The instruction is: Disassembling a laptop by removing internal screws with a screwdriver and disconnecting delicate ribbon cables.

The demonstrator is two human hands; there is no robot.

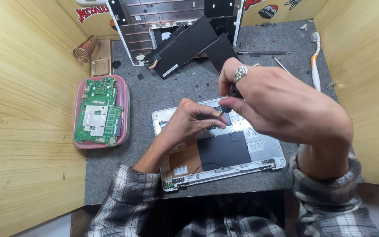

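While the right hand (281, 105) grips a screwdriver (227, 105) at frame centre, the left hand (189, 123), fingers pinched, steadies the laptop shell (242, 151); a slip could gouge it.

Bright, even overhead light, soft short shadows under the right hand (286, 109), sharp focus at centre, slight wide-angle bending of wooden walls (18, 114) at the edges, no glare.
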